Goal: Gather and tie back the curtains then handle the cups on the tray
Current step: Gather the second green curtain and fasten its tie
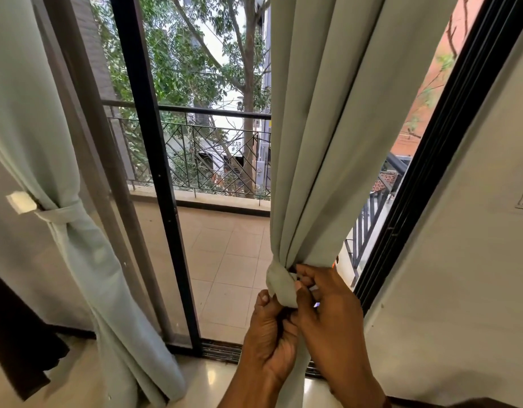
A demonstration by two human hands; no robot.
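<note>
The right curtain (322, 136), pale grey-green, hangs gathered into folds in front of the glass door. A fabric tie-back band (279, 285) of the same cloth is wrapped around it at waist height. My left hand (270, 340) grips the bunched cloth just below the band, thumb up against it. My right hand (328, 301) pinches the band's end on the right side of the bundle. The left curtain (45, 136) is gathered and held by its own tie-back (61, 214) fixed to a white wall hook (21, 202). No cups or tray are in view.
A black-framed sliding glass door (154, 172) stands between the curtains, with a tiled balcony (224, 260) and metal railing (213, 148) beyond. A cream wall (460, 260) is close on the right. Dark wooden furniture (15, 348) juts in at lower left.
</note>
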